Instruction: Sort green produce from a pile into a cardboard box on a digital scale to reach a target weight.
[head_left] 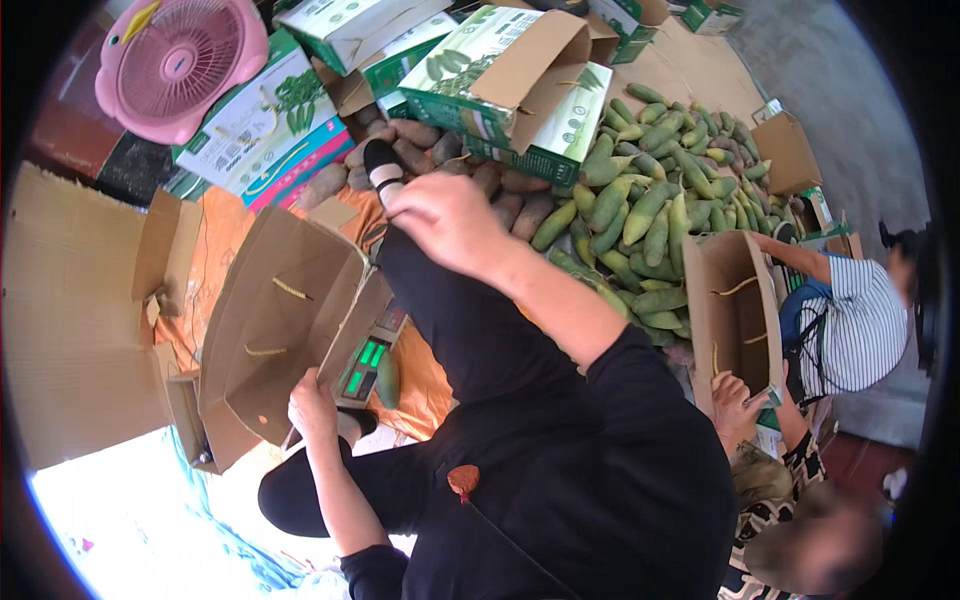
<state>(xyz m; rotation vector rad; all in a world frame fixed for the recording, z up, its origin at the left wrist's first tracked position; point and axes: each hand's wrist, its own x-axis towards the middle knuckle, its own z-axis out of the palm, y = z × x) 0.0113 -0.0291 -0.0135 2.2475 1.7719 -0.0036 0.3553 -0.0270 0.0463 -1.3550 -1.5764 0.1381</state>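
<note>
An open brown cardboard carton (275, 300) with yellow rope handles stands in front of me, to the left. My left hand (312, 405) grips its near edge, thumb and fingers closed on the cardboard. Over my bent leg, my right hand (445, 215) is raised with curled fingers, close to my dark shoe (383, 165). What those fingers hold, if anything, is hidden. Beside the carton is a scale (368, 362) with a lit green display, partly covered by the box. One green radish (388, 381) lies right next to the scale.
A big heap of green radishes (650, 205) lies ahead to the right, with reddish-brown roots (415, 155) beside it. Printed green-white boxes (490, 60) and a pink fan (180, 65) stand at the back. At right, two co-workers are near another open carton (735, 310).
</note>
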